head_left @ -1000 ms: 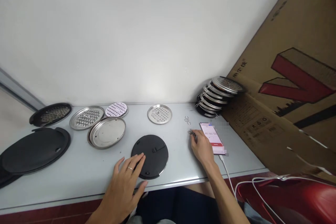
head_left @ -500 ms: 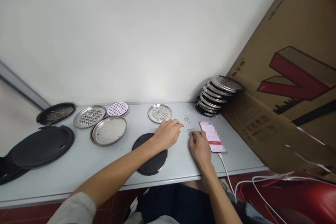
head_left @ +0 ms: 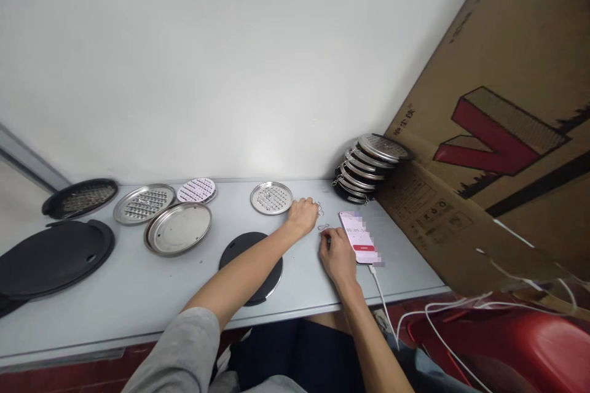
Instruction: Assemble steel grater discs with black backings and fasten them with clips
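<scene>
My left hand [head_left: 303,216] reaches forward over the table, its fingers bent down at a few small wire rings [head_left: 320,209]. Its fingertips are partly hidden, so what they pinch does not show. My right hand [head_left: 340,255] rests on the table beside the phone, thumb and fingers pressed together. Just beyond its fingertips lies a small metal clip [head_left: 324,226]; whatever is inside the pinch is too small to make out. Under my left forearm lies a round black plate [head_left: 258,258]. A round metal grater disc [head_left: 271,198] sits left of my left hand.
Phone [head_left: 357,236] with a running timer, plugged into a white cable [head_left: 385,304]. A leaning stack of grater discs [head_left: 369,166] stands beside a large cardboard box [head_left: 461,135]. On the left are more grater discs [head_left: 147,202], a metal tray [head_left: 179,227] and black plates [head_left: 50,258].
My left hand has moved forward to the wire rings, and its fingers have lowered. My right hand stays near the clip. The view has turned slightly to the right.
</scene>
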`<control>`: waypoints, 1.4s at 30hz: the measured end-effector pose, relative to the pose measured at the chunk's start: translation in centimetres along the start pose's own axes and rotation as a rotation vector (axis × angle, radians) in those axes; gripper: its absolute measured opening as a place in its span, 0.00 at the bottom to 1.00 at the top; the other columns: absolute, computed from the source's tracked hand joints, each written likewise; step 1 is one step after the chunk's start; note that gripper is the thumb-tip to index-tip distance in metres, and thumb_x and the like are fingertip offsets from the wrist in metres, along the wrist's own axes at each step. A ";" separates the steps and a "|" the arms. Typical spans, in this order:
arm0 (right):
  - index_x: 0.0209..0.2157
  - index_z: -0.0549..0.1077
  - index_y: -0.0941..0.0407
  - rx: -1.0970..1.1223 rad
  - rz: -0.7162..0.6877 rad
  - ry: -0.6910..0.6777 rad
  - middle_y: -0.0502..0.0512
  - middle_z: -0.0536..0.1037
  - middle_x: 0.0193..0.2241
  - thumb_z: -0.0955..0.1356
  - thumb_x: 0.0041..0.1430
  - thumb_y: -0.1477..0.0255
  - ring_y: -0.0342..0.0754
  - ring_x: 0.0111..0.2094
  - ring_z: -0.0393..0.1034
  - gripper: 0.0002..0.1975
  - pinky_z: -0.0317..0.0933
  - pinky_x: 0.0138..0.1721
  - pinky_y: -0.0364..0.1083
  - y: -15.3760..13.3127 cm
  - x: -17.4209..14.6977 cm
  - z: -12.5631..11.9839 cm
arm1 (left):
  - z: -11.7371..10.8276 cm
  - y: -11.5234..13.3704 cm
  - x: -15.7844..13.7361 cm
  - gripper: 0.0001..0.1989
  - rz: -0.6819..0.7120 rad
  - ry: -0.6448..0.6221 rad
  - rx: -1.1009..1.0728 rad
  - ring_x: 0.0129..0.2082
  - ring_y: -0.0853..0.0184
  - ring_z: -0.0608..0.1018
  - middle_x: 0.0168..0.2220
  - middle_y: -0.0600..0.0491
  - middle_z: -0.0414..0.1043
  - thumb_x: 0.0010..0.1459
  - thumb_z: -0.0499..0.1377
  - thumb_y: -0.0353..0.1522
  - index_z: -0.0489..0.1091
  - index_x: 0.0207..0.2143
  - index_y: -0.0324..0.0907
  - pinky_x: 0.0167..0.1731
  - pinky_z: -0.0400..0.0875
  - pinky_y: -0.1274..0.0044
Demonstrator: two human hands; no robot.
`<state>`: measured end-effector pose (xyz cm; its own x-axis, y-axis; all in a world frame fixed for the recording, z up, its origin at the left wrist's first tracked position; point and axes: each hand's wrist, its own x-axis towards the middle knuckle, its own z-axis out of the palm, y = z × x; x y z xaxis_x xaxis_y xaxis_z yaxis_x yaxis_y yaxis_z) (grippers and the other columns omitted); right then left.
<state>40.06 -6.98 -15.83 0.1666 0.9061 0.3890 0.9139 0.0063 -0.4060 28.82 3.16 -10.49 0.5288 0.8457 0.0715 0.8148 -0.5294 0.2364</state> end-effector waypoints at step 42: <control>0.28 0.74 0.54 1.237 0.118 -0.382 0.55 0.78 0.36 0.72 0.61 0.59 0.45 0.30 0.70 0.14 0.66 0.32 0.44 -10.1 -5.4 -1.1 | -3.5 -6.2 -20.5 0.09 -0.096 0.211 -0.475 0.35 0.65 0.81 0.36 0.54 0.82 0.63 0.60 0.29 0.80 0.41 0.46 0.36 0.71 0.75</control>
<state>30.35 -12.44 -12.90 -0.0804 0.9891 0.1234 -0.0784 0.1171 -0.9900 12.10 -10.70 -10.07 0.3582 0.9098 0.2097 0.6337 -0.4018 0.6611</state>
